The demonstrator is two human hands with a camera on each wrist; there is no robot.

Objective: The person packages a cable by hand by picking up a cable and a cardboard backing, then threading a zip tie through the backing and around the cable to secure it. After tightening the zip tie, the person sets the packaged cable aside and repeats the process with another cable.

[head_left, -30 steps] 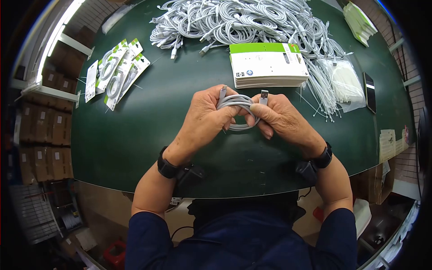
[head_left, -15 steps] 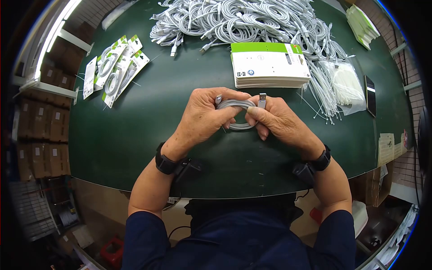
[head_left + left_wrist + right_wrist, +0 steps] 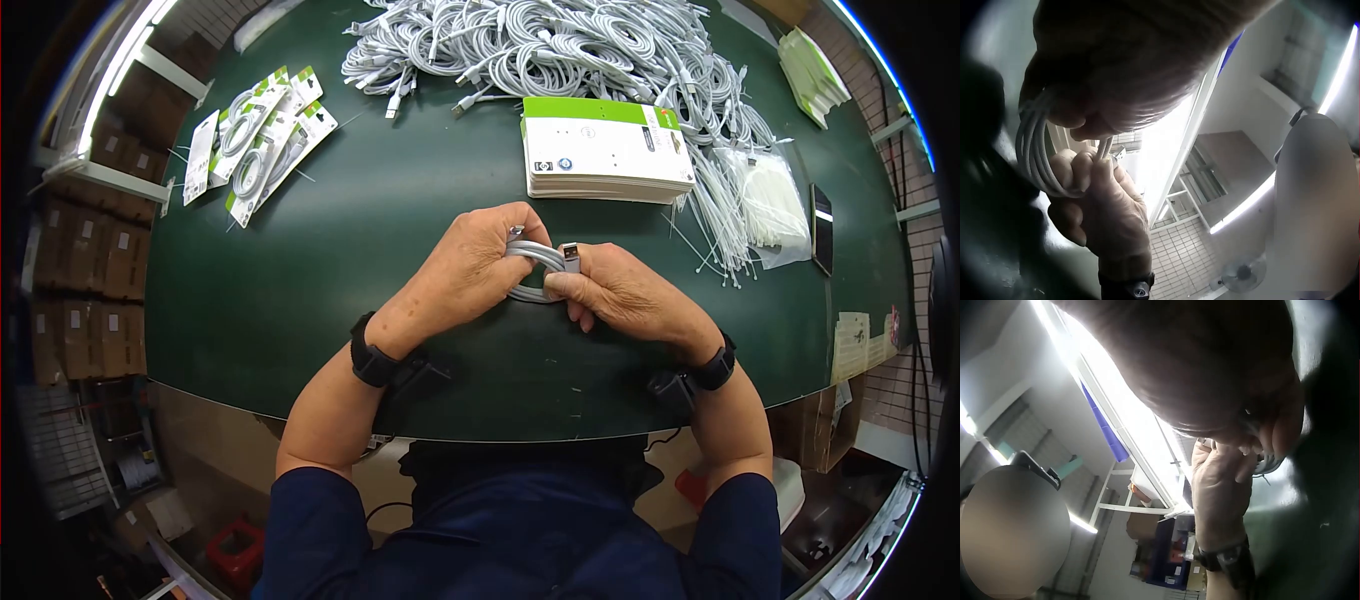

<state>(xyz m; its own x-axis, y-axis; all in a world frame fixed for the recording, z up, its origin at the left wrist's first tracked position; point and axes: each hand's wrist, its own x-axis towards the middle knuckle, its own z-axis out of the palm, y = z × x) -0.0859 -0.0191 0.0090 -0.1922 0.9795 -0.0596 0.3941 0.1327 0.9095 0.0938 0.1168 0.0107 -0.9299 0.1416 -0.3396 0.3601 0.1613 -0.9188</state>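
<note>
A coiled light grey cable (image 3: 528, 293) is held above the green table between both hands. The left hand (image 3: 465, 262) grips the coil's left side, with a small plug end (image 3: 516, 232) showing by its curled index finger. On the right side the right hand (image 3: 625, 287) pinches the coil, thumb over the strands, and a USB plug (image 3: 571, 254) stands up beside its fingers. In the left wrist view the loops of the coil (image 3: 1036, 150) hang between the two hands. The right wrist view shows only a bit of the coil (image 3: 1267, 465), the rest hidden by fingers.
A large heap of coiled cables (image 3: 560, 45) covers the table's far side. Before it stands a stack of printed cards (image 3: 605, 150), with loose zip ties (image 3: 715, 215), a bag of ties (image 3: 768, 200) and a phone (image 3: 821, 230) to its right. Carded cables (image 3: 255, 145) lie at left.
Both hands have shifted slightly down and right with the coil. The left index finger, stretched over the coil half a second ago, is now bent. The USB plug has tilted and moved lower.
</note>
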